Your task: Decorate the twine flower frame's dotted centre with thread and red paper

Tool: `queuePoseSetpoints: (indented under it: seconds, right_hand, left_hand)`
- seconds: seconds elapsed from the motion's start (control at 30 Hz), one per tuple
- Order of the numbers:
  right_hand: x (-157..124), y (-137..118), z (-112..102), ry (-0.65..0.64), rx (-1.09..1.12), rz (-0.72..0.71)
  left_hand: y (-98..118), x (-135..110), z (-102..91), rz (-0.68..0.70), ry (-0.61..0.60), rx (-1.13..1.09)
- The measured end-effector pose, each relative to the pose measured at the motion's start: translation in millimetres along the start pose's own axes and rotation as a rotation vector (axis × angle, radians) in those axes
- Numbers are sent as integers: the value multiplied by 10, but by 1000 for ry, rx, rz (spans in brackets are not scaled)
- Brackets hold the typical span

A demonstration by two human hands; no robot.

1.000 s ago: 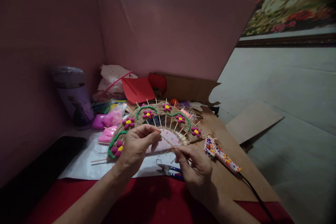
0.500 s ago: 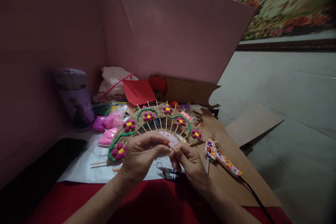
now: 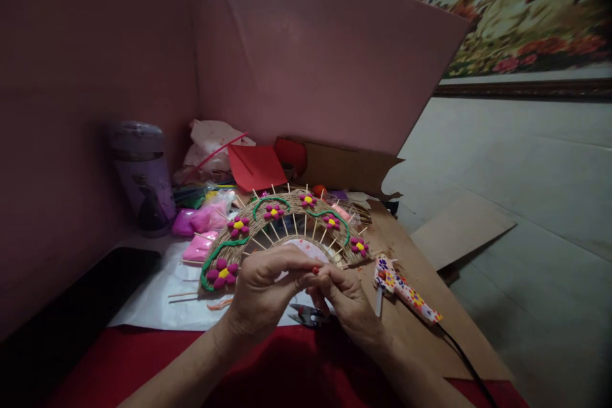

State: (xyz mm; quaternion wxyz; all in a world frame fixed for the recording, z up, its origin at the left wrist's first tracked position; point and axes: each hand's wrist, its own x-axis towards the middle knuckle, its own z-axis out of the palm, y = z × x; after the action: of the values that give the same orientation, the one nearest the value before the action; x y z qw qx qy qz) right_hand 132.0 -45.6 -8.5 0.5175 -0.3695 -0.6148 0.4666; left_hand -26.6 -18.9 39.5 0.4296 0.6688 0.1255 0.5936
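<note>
Between the fingertips of both hands shows a small red piece (image 3: 315,270), round and too small to name. My left hand (image 3: 262,285) pinches it from the left. The fingers of my right hand (image 3: 348,303) are pressed together against it; whatever else they grip is hidden. Behind the hands lies an arch wound with brown twine (image 3: 287,204), set with thin sticks, purple flowers (image 3: 223,273) with yellow centres and green cord (image 3: 206,268). Small thread snips (image 3: 306,315) lie below the fingers, partly covered by the right hand.
A flower-patterned glue gun (image 3: 406,293) with a black cord rests on cardboard (image 3: 444,338) at right. To the left are a dark phone-like slab (image 3: 129,274) and a purple tumbler (image 3: 143,182). Pink packets (image 3: 199,247) and red paper (image 3: 258,167) lie behind.
The fingertips of both hands have come together. A thin stick seen between them before is now hidden, and the red piece shows more plainly. The view has shifted slightly.
</note>
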Motion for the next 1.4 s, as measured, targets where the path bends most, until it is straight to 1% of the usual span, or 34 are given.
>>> queuePoseSetpoints:
  seconds: [0.13, 0.27, 0.43, 0.57, 0.7, 0.83, 0.93, 1.07, 1.2, 1.4]
  right_hand:
    - [1, 12, 0, -17, 25, 30]
    - [3, 0, -2, -26, 59, 53]
    - [-11, -5, -2, -54, 81, 78]
    - [-17, 7, -24, -44, 127, 52]
    - [-16, 23, -44, -60, 151, 28]
    - [-14, 25, -43, -61, 124, 22]
    - [-9, 17, -45, -31, 106, 6]
    - [-14, 16, -55, 3, 102, 31]
    - [-36, 21, -51, -16, 63, 16]
    - [-47, 10, -47, -56, 26, 59]
  left_hand:
    - [1, -6, 0, -27, 2, -36]
    - [-6, -12, -4, -69, 51, -45]
    - [-14, -10, 2, -210, 128, -49]
    - [-12, -11, 11, -270, 144, -81]
    - [5, -17, 17, -274, 129, -96]
    - [3, -14, 17, -276, 121, -108]
    - [-7, -11, 10, -269, 113, -73]
    - [-21, -25, 1, -269, 121, -44]
    - [-21, -47, 0, -265, 79, -20]
    - [9, -34, 4, -300, 40, -57]
